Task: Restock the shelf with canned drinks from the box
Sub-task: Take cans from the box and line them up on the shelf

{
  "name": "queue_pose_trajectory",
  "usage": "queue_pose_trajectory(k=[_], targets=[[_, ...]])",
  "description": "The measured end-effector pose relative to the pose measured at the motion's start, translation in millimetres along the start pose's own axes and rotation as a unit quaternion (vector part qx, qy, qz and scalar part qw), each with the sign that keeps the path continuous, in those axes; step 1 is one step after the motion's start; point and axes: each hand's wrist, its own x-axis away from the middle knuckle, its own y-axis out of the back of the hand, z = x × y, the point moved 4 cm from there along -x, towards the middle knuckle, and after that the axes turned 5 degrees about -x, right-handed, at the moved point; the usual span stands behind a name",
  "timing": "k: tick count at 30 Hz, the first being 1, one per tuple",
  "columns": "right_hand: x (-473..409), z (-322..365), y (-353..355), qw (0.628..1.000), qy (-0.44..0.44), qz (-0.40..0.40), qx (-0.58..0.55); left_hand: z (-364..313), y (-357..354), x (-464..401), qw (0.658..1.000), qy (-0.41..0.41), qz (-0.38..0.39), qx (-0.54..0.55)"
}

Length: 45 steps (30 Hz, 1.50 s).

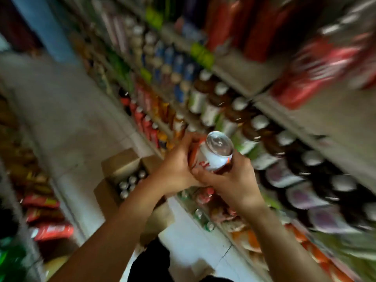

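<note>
Both bare forearms reach up and forward from the lower edge of the view and meet at a white can (215,154) with red lettering; the left hand (176,169) cups the can's left side, fingers curled over the top of another red-and-white can that is mostly hidden behind it; the right hand (234,180) wraps the can's lower end from below and from the right, thumb lying along its base; the two hands touch each other beneath the can, both clamped on it. The can is tilted, its long axis running from the palms up toward the camera, its silver top facing up and toward the viewer. The can is held in the air, above and to the right of the open cardboard box (124,176), which sits on the floor with silver can tops showing inside; just right of the can runs the shelf (240,78), packed with bottles and cans, all heavily blurred.
</note>
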Motion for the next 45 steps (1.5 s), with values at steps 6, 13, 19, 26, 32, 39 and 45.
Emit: queue_pose_trajectory(k=[6, 13, 19, 26, 32, 39, 45], targets=[[59.4, 78.9, 145.1, 0.987, 0.078, -0.141, 0.024, -151.8, -89.0, -11.8, 0.989, -0.133, 0.058, -0.028], [63.4, 88.7, 250.3, 0.969, 0.058, -0.238, 0.018, -234.6, -164.9, -40.9, 0.976, -0.2, 0.019, -0.086], [24.1, 57.2, 261.0, 0.972, 0.039, -0.232, 0.018, -229.9, -174.4, -72.0, 0.968, -0.198, -0.008, -0.156], [-39.0, 50.7, 269.0, 0.965, 0.038, -0.26, 0.02, -226.3, -154.1, -85.1, 0.908, -0.168, 0.043, -0.382], [-80.5, 53.1, 274.6, 0.956, 0.04, -0.291, 0.017, -221.9, -146.4, -90.7, 0.862, -0.213, 0.076, -0.454], [-87.8, 39.7, 264.8, 0.94, 0.026, -0.336, 0.053, -218.7, -144.0, -93.5, 0.853, -0.222, 0.081, -0.466], [-92.1, 40.9, 261.5, 0.935, 0.019, -0.345, 0.079, -218.6, -142.4, -94.2, 0.856, -0.216, 0.091, -0.461]])
